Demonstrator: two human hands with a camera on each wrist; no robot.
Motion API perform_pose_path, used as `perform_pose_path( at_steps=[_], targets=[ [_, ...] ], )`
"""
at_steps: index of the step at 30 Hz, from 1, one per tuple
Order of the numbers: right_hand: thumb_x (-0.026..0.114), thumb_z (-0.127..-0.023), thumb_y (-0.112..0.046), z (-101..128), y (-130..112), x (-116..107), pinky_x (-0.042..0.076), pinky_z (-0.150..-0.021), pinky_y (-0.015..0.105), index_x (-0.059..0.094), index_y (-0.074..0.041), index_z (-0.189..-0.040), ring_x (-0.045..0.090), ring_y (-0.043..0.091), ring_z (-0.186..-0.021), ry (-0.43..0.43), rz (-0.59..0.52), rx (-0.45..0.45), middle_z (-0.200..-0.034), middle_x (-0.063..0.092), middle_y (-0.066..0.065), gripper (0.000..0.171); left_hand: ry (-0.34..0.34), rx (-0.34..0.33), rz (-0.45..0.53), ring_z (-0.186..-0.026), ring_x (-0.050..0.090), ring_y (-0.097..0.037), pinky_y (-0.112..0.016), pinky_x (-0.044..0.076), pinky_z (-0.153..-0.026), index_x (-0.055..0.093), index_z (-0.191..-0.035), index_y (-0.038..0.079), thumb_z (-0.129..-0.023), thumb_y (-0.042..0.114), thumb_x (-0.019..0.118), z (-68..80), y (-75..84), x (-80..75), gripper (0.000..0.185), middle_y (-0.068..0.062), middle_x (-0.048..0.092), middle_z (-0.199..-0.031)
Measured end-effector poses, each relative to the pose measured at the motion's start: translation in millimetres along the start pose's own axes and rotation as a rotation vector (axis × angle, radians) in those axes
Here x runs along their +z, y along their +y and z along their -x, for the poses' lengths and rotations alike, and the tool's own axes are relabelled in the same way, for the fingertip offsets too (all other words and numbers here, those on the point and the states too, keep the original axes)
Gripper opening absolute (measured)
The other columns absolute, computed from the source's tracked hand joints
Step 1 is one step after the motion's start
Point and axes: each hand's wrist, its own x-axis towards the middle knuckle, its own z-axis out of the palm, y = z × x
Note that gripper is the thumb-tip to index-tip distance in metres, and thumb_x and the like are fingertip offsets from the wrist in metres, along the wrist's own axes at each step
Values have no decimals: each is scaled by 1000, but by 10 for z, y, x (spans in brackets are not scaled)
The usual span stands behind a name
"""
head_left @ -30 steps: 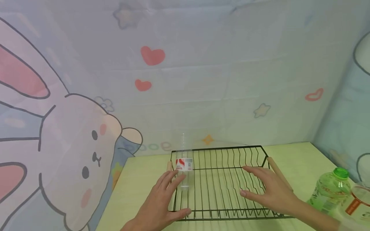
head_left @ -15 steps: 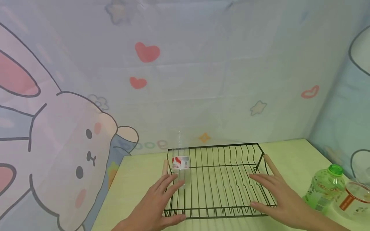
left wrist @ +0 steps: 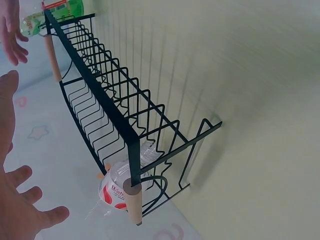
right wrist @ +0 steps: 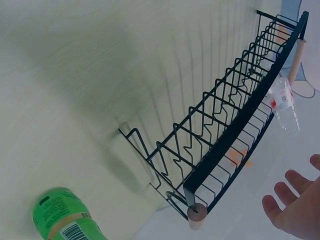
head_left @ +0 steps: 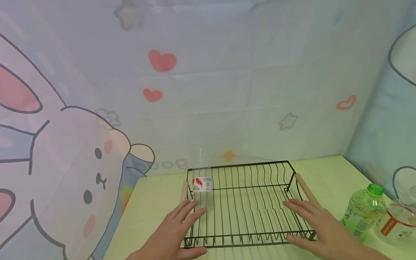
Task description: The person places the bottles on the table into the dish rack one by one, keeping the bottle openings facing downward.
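Note:
A black wire dish rack (right wrist: 250, 106) with wooden handles stands on the pale green tabletop. Upside down at its left end is a clear plastic bottle (head_left: 202, 184) with a red and white label, neck down among the wires. My left hand (head_left: 173, 231) hovers by the left wooden handle (head_left: 184, 190), fingers spread, overlapping the bottle's lower part in the head view. The left wrist view shows a gap between that hand and the rack. At the opposite end my right hand (head_left: 320, 227), also spread, is near the right wooden handle (head_left: 306, 188). Neither hand holds anything.
To the right stand a green bottle (head_left: 364, 211) with a green cap and a clear jar (head_left: 398, 224) with an orange-red label, close to my right forearm. Behind the table hangs a cloth backdrop (head_left: 221, 90) printed with a rabbit and hearts.
My right hand has moved right and down, from over the rack's wires to its right end. My left hand has shifted slightly left and lower. The rack and bottle stay as they were.

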Motion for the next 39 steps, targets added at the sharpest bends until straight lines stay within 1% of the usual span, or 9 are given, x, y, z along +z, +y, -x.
perform_pose_path(
  at_steps=[6, 11, 14, 19, 24, 29, 33, 35, 39],
  targets=[
    [80, -77, -38, 54, 72, -24, 48, -79, 58, 46, -29, -143, 52, 28, -118, 31, 18, 12, -137, 51, -3, 74, -21, -16, 39, -137, 35, -26, -53, 44, -93, 34, -149, 29, -86, 63, 58, -2, -5, 8, 76, -4, 38, -149],
    [82, -75, -36, 130, 150, -72, 47, -79, 51, 45, -29, -143, 48, 19, -116, 59, 38, 48, -138, 50, -5, 78, -10, -7, 36, -136, 35, -26, -53, 45, -91, 33, -149, 29, -85, 63, 59, -21, -5, 25, 76, -4, 38, -149],
    [81, -76, -36, 192, 191, -118, 45, -79, 52, 45, -29, -143, 47, 20, -117, 56, 44, 94, -138, 50, -3, 76, 6, 8, 22, -135, 36, -24, -52, 46, -90, 33, -149, 29, -85, 63, 60, -47, 1, 41, 77, -3, 39, -147],
    [77, -81, -39, 319, 279, -213, 45, -77, 60, 46, -21, -142, 48, 32, -117, 22, 35, 213, -136, 51, 6, 71, 44, 41, -13, -133, 37, -22, -49, 47, -89, 36, -148, 26, -83, 62, 64, -93, 13, 72, 79, -2, 41, -145],
    [73, -84, -43, 467, 406, -277, 42, -78, 62, 43, -21, -144, 46, 39, -119, 2, 49, 321, -137, 50, 10, 71, 60, 60, -26, -133, 37, -23, -48, 47, -91, 39, -146, 23, -83, 64, 62, -139, 31, 94, 78, -3, 41, -145],
    [78, -81, -36, 671, 585, -279, 40, -77, 61, 49, -11, -138, 48, 42, -112, 102, 66, 375, -130, 53, 17, 69, 36, 62, 3, -134, 38, -25, -50, 45, -94, 39, -146, 24, -84, 65, 58, -190, 48, 116, 76, -3, 40, -146],
    [76, -81, -40, 807, 702, -276, 42, -73, 61, 50, -2, -134, 50, 46, -105, 145, 95, 502, -126, 52, 24, 70, 24, 68, 2, -134, 38, -28, -52, 45, -93, 37, -146, 26, -86, 67, 54, -217, 41, 154, 75, -4, 40, -146],
    [75, -82, -42, 844, 749, -276, 43, -72, 58, 50, 3, -131, 52, 47, -100, 166, 101, 559, -124, 52, 27, 71, 20, 60, 11, -133, 39, -30, -54, 44, -91, 38, -146, 25, -86, 66, 56, -227, 29, 182, 75, -5, 40, -146],
    [76, -82, -40, 885, 833, -261, 41, -69, 52, 49, 11, -126, 51, 40, -89, 250, 91, 647, -117, 53, 30, 73, 11, 30, 39, -132, 39, -32, -56, 44, -89, 40, -145, 22, -85, 64, 59, -235, -13, 253, 76, -6, 42, -145]
  ],
)
